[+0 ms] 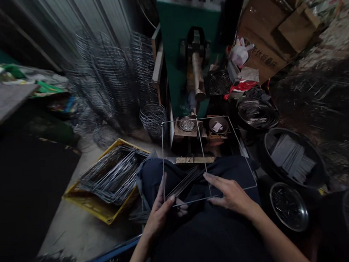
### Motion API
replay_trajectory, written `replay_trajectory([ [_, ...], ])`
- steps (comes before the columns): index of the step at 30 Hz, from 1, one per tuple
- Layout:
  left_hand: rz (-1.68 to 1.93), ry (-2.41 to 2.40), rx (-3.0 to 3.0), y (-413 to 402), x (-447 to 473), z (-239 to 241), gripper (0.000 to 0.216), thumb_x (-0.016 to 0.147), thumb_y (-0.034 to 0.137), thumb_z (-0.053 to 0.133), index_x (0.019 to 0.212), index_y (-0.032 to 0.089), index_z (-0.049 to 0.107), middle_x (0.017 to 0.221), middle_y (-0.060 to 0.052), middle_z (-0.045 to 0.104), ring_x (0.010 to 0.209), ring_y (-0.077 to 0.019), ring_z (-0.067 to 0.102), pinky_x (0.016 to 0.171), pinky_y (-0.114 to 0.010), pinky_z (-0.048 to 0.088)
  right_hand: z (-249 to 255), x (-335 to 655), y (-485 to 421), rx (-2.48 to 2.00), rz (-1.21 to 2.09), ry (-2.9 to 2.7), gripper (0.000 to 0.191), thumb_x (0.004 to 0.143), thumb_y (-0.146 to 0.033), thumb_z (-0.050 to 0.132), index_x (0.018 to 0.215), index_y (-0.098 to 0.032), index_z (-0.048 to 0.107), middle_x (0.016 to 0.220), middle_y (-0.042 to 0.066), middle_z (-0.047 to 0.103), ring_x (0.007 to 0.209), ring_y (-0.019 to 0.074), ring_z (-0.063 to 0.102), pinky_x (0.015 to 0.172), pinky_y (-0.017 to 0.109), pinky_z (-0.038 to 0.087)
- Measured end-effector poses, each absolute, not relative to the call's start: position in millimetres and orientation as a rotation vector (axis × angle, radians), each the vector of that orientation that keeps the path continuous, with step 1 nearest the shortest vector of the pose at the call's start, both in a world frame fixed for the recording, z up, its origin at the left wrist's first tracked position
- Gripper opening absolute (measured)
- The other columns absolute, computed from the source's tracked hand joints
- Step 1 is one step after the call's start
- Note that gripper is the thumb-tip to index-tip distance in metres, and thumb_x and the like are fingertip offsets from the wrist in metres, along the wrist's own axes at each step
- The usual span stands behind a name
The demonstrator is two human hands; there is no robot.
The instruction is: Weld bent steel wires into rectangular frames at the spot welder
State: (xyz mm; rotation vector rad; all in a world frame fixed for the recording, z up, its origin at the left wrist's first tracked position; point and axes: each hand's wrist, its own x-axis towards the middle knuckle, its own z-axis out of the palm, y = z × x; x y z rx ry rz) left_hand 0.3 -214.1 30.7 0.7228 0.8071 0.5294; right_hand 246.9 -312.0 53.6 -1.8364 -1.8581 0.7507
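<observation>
A rectangular wire frame [248, 156] stands over my lap, its far side in front of the machine. My left hand [163, 204] grips its near left corner, thumb on top and fingers curled underneath. A bundle of straight wires [187, 179] rises from the same hand and lies slanted across the lap. My right hand [231, 191] is closed around a thin wire rod [202, 147] that runs through the middle of the frame from near side to far side. Whether the rod is joined to the frame at its ends I cannot tell.
A green machine [173, 57] stands ahead, with two small dishes below its head. On the left is a yellow crate [108, 217] of wire frames, behind it stacked wire baskets [110, 79]. To the right stand a black tub [315, 150] of rods and a metal bowl [304, 213].
</observation>
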Motion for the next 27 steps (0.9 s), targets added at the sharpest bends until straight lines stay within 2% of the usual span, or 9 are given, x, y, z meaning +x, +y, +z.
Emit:
replay_trajectory([
  [9,0.532,0.782,0.717,-214.6,2.5,35.6,0.095,0.09,0.035,0.061,0.155,0.028,-0.008,0.073,-0.007,0.072,0.059,-0.0208,0.067,0.059,-0.031,0.053,59.8,254.8,-314.7,-1.779,0.82,-1.814,0.088,0.077,-0.013,0.076,0.151,-0.034,0.033,0.151,0.001,0.042,0.133,0.0237,0.047,0.112,0.037,0.041],
  [16,0.54,0.792,0.712,-211.8,5.8,38.5,0.096,0.088,0.035,0.063,0.156,0.026,-0.004,0.072,-0.007,0.071,0.058,-0.0199,0.066,0.057,-0.029,0.052,64.6,257.9,-310.1,-1.764,0.81,-1.805,0.087,0.076,-0.01,0.075,0.15,-0.032,0.035,0.15,0.002,0.044,0.134,0.023,0.046,0.113,0.037,0.039],
  [20,0.546,0.822,0.691,-208.9,7.3,38.1,0.093,0.088,0.034,0.063,0.156,0.027,0.001,0.073,-0.007,0.072,0.058,-0.0189,0.066,0.059,-0.029,0.053,67.4,259.3,-305.7,-1.75,0.816,-1.802,0.087,0.077,-0.011,0.075,0.151,-0.032,0.035,0.149,0.002,0.045,0.134,0.0228,0.046,0.112,0.035,0.04],
  [27,0.546,0.8,0.678,-210.5,7.1,39.2,0.092,0.088,0.031,0.062,0.156,0.027,0.0,0.072,-0.006,0.072,0.056,-0.0185,0.066,0.058,-0.029,0.054,68.1,257.2,-307.2,-1.766,0.828,-1.774,0.088,0.077,-0.008,0.072,0.151,-0.034,0.032,0.15,0.001,0.044,0.13,0.0229,0.05,0.109,0.036,0.044],
])
